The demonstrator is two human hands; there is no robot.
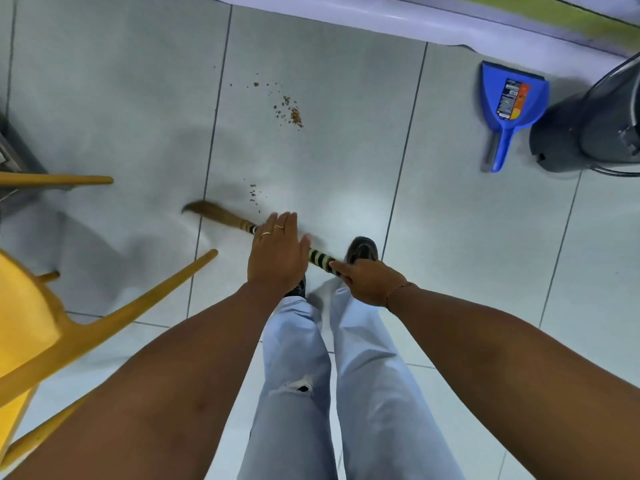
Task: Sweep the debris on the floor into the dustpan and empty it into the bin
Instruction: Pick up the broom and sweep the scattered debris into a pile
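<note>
In the head view, the person is standing on the tiled floor (450,237) and the right hand (367,282) is gripping the end of a short broom (221,216), fingers wrapped around the striped handle. The left hand (277,251) is hovering flat above the handle with fingers spread, holding nothing. The bristles are resting on the floor just left of a few crumbs (254,194), while the main debris (292,112) is lying farther ahead, not gathered. The dustpan (512,98) is lying empty beside the bin (602,129), well apart from the debris. The sweeping seems only beginning; collecting and emptying are still waiting.
</note>
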